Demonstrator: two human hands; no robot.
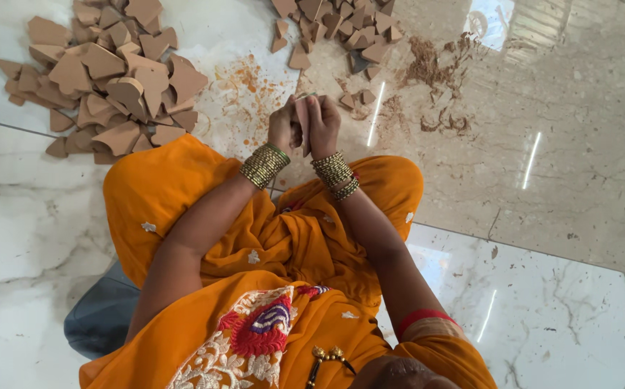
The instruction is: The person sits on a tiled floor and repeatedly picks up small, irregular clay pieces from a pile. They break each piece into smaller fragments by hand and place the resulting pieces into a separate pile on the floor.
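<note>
Both my hands are raised together above my knees, pressed around one small brown clay piece [302,119]. My left hand [284,128] grips it from the left and my right hand [323,126] from the right, fingers curled; most of the piece is hidden between them. Stacks of gold bangles sit on both wrists. I sit on the floor in orange cloth [284,238].
A large heap of flat brown clay pieces [111,79] lies at the upper left on the marble floor [543,180]. A second heap [341,25] lies at the top centre, with clay crumbs and dust [435,79] to its right. A grey cushion [100,317] is under me.
</note>
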